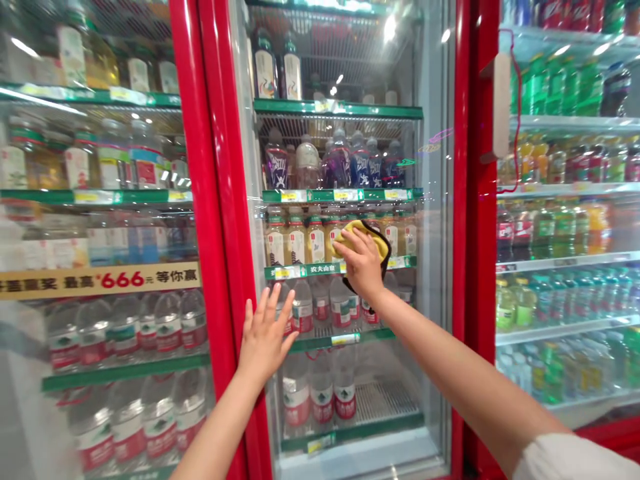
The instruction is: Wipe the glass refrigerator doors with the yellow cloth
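A glass door [350,367] with a red frame stands in front of me, with shelves of bottles behind it. My right hand [361,260] presses a yellow cloth [377,245] with a black edge against the glass, at the height of the shelf of yellowish bottles. Lower and to the left, my left hand [267,333] lies with its fingers spread on the left side of the door, near the red frame, and holds nothing. Part of the cloth is hidden under my right hand.
A second red-framed cooler [193,133] with bottles and a printed strip [100,280] is on the left. On the right are open-looking shelves [565,263] of coloured drinks. A pale door handle [501,107] with a red cord beside it juts out at the upper right.
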Demonstrator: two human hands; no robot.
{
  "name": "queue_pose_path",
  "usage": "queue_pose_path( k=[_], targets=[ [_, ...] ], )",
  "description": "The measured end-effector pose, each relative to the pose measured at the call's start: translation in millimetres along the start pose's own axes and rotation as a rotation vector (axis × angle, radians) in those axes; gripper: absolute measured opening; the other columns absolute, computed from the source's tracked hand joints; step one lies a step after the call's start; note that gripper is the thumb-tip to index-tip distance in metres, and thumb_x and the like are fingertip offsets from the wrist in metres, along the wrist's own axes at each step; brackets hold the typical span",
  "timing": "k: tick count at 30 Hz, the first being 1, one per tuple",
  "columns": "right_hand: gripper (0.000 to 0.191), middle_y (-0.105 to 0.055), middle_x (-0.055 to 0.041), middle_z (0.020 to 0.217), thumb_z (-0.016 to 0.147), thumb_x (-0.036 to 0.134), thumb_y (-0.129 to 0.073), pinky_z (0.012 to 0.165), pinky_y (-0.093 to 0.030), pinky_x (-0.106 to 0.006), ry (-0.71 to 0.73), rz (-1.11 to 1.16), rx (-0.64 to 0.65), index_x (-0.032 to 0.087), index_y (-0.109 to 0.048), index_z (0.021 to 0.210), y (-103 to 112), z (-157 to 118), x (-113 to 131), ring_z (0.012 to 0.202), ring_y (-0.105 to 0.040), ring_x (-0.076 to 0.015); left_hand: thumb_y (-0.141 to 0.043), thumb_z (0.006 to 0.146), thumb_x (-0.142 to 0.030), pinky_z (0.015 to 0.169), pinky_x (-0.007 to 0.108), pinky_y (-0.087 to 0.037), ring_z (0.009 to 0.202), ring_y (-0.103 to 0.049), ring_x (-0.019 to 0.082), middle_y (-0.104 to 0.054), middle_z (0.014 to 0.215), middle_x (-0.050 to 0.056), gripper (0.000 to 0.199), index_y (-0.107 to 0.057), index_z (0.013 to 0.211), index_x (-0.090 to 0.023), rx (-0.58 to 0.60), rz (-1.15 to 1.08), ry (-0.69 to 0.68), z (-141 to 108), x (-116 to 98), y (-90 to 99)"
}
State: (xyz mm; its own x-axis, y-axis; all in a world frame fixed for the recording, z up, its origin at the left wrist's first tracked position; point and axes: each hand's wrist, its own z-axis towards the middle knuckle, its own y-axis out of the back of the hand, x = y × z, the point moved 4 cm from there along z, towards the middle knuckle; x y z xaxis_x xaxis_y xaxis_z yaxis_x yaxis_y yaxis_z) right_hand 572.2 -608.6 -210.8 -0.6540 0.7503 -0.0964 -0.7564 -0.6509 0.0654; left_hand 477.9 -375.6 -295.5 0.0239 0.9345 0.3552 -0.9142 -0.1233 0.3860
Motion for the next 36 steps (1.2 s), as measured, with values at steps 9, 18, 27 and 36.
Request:
queue_pose_path(
  k=[9,18,27,36],
  targets=[
    [0.034,-0.064,0.0003,0.142,0.094,0.015,-0.058,0.119,-0.033,-0.048,0.509,0.134,0.266,0.033,-0.071,0.12,-1.2,-47.5,30.3,0.136,-0.051,-0.0227,-0.072,0.085,-0.041,0.125,0.058,-0.021,0.155,-0.022,0.034,-0.025,0.167,0.014,0.084,-0.032,0.157,-0.028,0.055,0.008,0.024,-10.1,12.7,5.1],
    [0.036,-0.067,-0.0038,0.137,0.095,0.012,-0.054,0.115,-0.037,-0.047,0.172,0.168,0.061,0.031,-0.075,0.117,-42.1,35.5,93.3,0.13,-0.055,-0.024,-0.077,0.081,-0.037,0.123,0.06,-0.026,0.155,-0.019,0.035,-0.021,0.168,0.016,0.086,-0.036,0.156,-0.026,0.074,0.022,0.057,-16.0,19.3,1.5],
    [0.027,-0.069,-0.0026,0.13,0.093,0.014,-0.06,0.11,-0.042,-0.042,0.486,0.223,0.206,0.03,-0.078,0.105,-27.6,34.8,81.7,0.124,-0.057,-0.0233,-0.081,0.078,-0.031,0.123,0.054,-0.031,0.155,-0.021,0.032,-0.023,0.167,0.014,0.096,-0.029,0.158,-0.026,0.104,0.021,0.024,-28.4,24.7,-1.1],
    [0.027,-0.071,-0.006,0.126,0.098,0.016,-0.054,0.111,-0.04,-0.041,0.435,0.31,0.176,0.026,-0.076,0.109,-62.0,56.5,140.5,0.126,-0.056,-0.0224,-0.079,0.079,-0.031,0.122,0.053,-0.034,0.153,-0.027,0.031,-0.04,0.16,0.016,0.083,-0.041,0.152,-0.024,0.1,-0.008,0.027,-31.6,26.9,-0.5]
  ],
)
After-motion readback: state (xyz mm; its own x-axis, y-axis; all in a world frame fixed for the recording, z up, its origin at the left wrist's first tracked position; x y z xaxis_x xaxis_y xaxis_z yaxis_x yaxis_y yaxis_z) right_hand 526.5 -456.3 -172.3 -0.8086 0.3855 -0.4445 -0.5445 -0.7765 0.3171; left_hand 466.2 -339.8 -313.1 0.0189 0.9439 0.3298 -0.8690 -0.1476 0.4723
